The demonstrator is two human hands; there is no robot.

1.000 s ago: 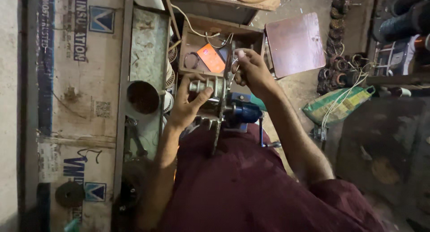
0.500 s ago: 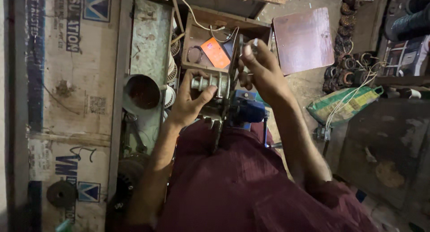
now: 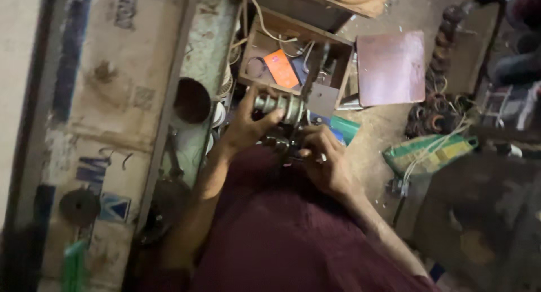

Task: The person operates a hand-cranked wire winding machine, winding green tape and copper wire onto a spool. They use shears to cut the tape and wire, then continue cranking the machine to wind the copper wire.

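1. Left hand [image 3: 248,123] is wrapped around a ribbed grey metal part [image 3: 282,105], thumb over the top and fingers closed on it. The part looks like a stepped pulley or winding spool; blur stops me telling which.
2. Right hand [image 3: 324,162] sits just below and right of that part, fingers curled in on a darker piece [image 3: 279,143] at the underside of the assembly. It looks closed on that piece, but how firm the grip is I cannot tell.
3. The two hands are close together, both on the same assembly, which is held up in front of the maroon shirt [image 3: 282,235], above the lap and not resting on any surface.
4. Step in hand, as I judge it: steadying the metal part with the left hand while the right works a small fitting underneath, either turning or seating it.
5. Next move likely calls for a steady left grip so the part does not rotate, and fine fingertip control from the right, since the fitting is small and partly hidden.
6. Around it: an open wooden box [image 3: 256,50] with an orange card [image 3: 280,68] and loose wires lies just beyond the hands; a reddish flat board [image 3: 391,67] lies right of the box; a round dark tin [image 3: 191,100] is to the left; coils of copper wire [image 3: 431,114] lie on the floor further right.
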